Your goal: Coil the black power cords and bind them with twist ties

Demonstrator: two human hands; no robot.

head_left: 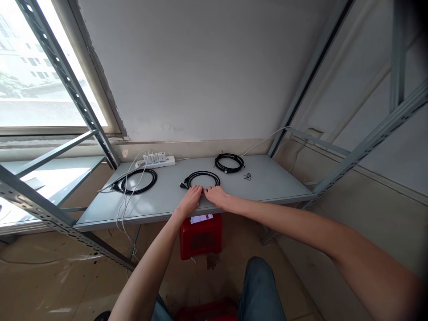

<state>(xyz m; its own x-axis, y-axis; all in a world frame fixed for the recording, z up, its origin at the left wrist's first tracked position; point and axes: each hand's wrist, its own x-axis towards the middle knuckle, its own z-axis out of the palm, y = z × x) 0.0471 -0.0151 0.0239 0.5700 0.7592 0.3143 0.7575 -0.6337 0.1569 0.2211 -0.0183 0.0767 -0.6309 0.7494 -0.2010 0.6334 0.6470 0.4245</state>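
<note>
A coiled black cable with a dark plug at its left end lies on the grey shelf, in front of me. At its near side, my left hand and my right hand meet with fingertips close together. Both are closed with bent fingers on the near part of the coil; the exact grip is hidden by the fingers. To the left rests another black cable coil. Farther back on the right is a third, thicker coil, with several short black ties beside it.
A white power strip with adapters stands at the back left, its white cords hanging over the front edge. Metal posts frame the shelf. Beneath it sits a red plastic container. My knee is below on the right.
</note>
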